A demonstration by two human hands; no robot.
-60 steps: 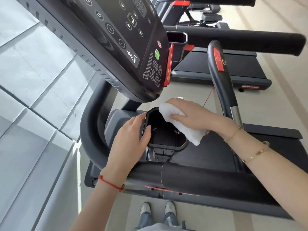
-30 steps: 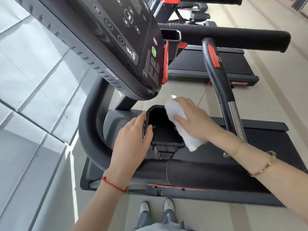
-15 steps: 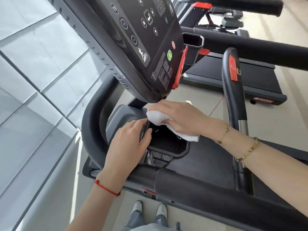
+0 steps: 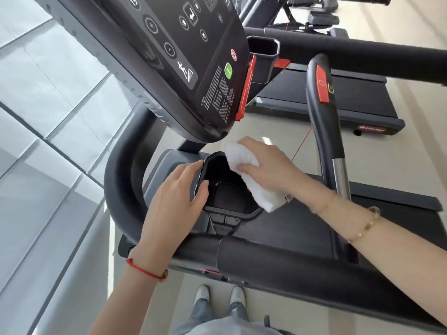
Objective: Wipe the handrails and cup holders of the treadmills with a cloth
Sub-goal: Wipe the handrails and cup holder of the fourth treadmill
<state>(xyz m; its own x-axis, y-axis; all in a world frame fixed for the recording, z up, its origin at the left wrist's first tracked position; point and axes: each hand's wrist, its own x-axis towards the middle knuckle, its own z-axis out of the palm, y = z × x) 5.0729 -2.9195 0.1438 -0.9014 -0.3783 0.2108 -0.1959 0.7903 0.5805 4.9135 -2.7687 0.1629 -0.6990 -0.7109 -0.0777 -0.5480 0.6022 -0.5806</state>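
A black cup holder (image 4: 227, 197) sits below the treadmill console (image 4: 193, 56). My left hand (image 4: 174, 201) grips its left rim, thumb hooked over the edge. My right hand (image 4: 263, 168) holds a white cloth (image 4: 256, 187) and presses it on the holder's right rim; the cloth's tail hangs past the rim toward the belt. A padded black handrail (image 4: 290, 264) runs across the front, close to me. A curved inner handrail (image 4: 324, 122) with a red button and a metal sensor section rises on the right.
A second treadmill (image 4: 338, 100) with its own cup holder (image 4: 263, 49) and handrail (image 4: 362, 56) stands beyond. A glass wall (image 4: 48, 117) lies to the left. A red safety cord (image 4: 301, 143) hangs near my right hand. My shoes (image 4: 220, 296) are on the floor below.
My right hand slid the cloth from the holder's upper-left corner along its right rim. My left hand kept its grip on the left rim. The camera view shifted slightly.
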